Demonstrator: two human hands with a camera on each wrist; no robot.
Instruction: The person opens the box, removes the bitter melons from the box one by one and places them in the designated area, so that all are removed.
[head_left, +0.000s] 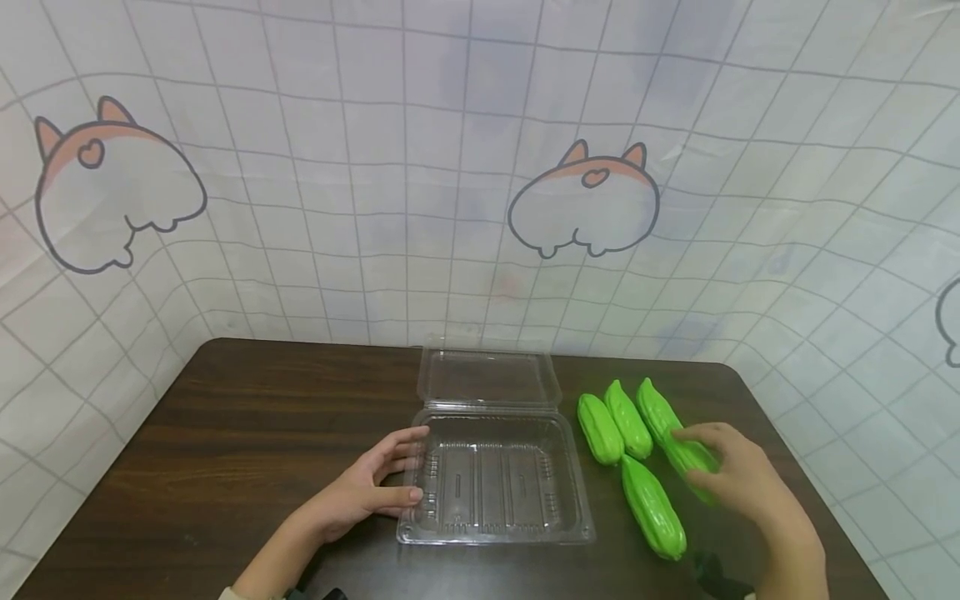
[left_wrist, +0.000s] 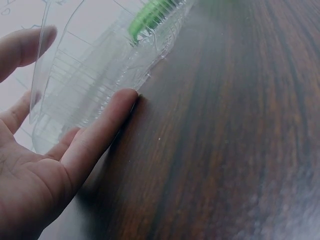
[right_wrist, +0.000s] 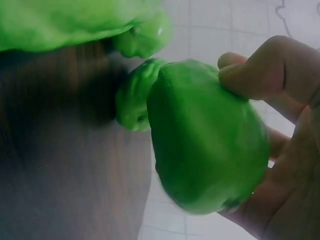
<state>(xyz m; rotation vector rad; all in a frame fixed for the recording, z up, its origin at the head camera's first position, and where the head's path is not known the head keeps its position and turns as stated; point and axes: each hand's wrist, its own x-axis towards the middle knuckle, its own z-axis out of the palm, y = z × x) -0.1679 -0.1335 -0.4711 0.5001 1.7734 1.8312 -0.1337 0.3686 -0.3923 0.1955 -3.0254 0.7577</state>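
Observation:
A clear plastic clamshell box (head_left: pixel 495 527) stands on the table with its lid (head_left: pixel 487 379) folded back. My left hand (head_left: pixel 375 479) rests against the box's left side, its fingers and thumb spread along the rim. In the left wrist view, the hand (left_wrist: pixel 55 160) lies beside the clear wall. At the right, my right hand (head_left: pixel 738 471) grips a green bitter melon (head_left: pixel 663 417) between thumb and fingers. The right wrist view shows that bitter melon (right_wrist: pixel 205 140) from its blunt end, with the fingers partly hidden behind it.
Three more green bitter melons lie between the box and my right hand: one (head_left: pixel 600 429) beside the box, one (head_left: pixel 628 421) next to it, and one (head_left: pixel 652 508) nearer me. A patterned cloth wall (head_left: pixel 480 250) stands behind the dark wooden table (head_left: pixel 247 433).

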